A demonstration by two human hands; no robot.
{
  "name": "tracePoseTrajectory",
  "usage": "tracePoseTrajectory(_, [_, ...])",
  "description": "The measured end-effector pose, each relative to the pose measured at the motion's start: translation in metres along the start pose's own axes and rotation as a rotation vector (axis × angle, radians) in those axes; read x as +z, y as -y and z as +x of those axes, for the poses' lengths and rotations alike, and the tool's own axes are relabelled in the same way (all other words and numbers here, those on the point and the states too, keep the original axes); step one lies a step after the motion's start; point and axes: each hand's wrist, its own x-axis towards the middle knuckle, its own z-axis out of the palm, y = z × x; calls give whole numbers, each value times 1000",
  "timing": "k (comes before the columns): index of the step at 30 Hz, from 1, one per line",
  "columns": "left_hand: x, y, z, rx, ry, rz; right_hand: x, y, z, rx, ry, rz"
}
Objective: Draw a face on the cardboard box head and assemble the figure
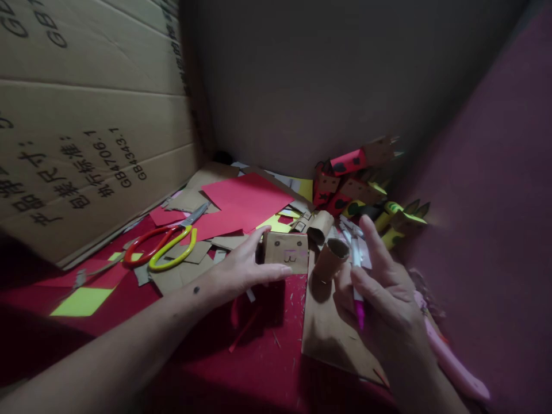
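Observation:
My left hand (250,261) grips a small cardboard piece (282,247) by its left side, thumb along the lower edge. Two dark eyes and a drawn muzzle with pinkish marks show on its front. In my right hand (383,287) is a marker (356,270), its magenta tip pointing down; the index finger is raised away from it. Between the hands stands an open cardboard tube (330,261), close to the right fingers. Another tube (320,226) lies just behind.
Red-and-yellow-handled scissors (172,238) lie left on paper scraps. Red paper (248,198) is behind my left hand. Decorated cardboard figures (349,187) are piled at back right. A large carton (95,126) stands left; a flat cardboard sheet (332,339) lies in front.

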Motion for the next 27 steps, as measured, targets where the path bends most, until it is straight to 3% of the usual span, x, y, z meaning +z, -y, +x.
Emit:
tracePoseTrajectory(5, [-2,4,3,-5,34,0,-3,19,1,5,179,114])
tracePoseTrajectory(8, [-2,3,2,-11,37,-8,-5,27,-1,-71,247,119])
tracePoseTrajectory(13, [0,-4,-2,-10,18,-21,-7,10,-1,-86,202,-7])
tracePoseTrajectory(19, [2,-8,-5,-6,1,4,-3,-12,-3,-228,-45,-422])
tracePoseTrajectory(23, [3,-7,-5,39,11,1,7,-12,-9,-220,-82,-383])
tracePoseTrajectory(27, [2,-4,-3,25,-6,24,10,-13,-9,-257,-6,-333])
